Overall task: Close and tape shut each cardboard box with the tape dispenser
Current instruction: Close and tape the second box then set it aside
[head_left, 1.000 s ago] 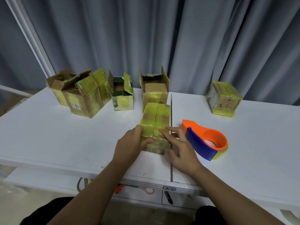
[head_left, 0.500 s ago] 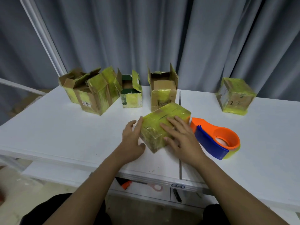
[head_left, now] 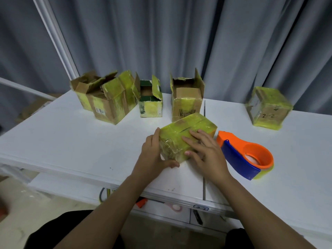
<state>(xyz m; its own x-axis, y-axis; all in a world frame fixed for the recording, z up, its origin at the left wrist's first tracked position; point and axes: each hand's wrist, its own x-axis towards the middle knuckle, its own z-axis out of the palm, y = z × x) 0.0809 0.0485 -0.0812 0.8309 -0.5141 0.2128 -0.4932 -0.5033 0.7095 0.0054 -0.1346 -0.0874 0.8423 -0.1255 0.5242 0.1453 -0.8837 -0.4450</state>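
A closed cardboard box [head_left: 179, 131] wrapped in yellow tape lies at an angle in the middle of the white table [head_left: 71, 141]. My left hand [head_left: 154, 155] presses flat against its left face, thumb along the near bottom edge. My right hand [head_left: 206, 151] lies on the top with straight fingers, thumb against the near face. The orange and blue tape dispenser [head_left: 237, 159] lies on the table just right of my right hand, untouched. Three open boxes stand at the back: a brown one [head_left: 186, 101], a green one [head_left: 150, 106] and a large one [head_left: 109, 103].
A taped box marked 2-2 [head_left: 269, 108] sits at the back right. Another open box [head_left: 82, 88] stands behind the large one. Grey curtains hang behind the table. A seam [head_left: 204, 184] runs across the table top near my right forearm.
The closed box has been turned from pointing straight away to lying diagonally. My right hand has moved from its near edge onto its top. The dispenser has stayed in place.
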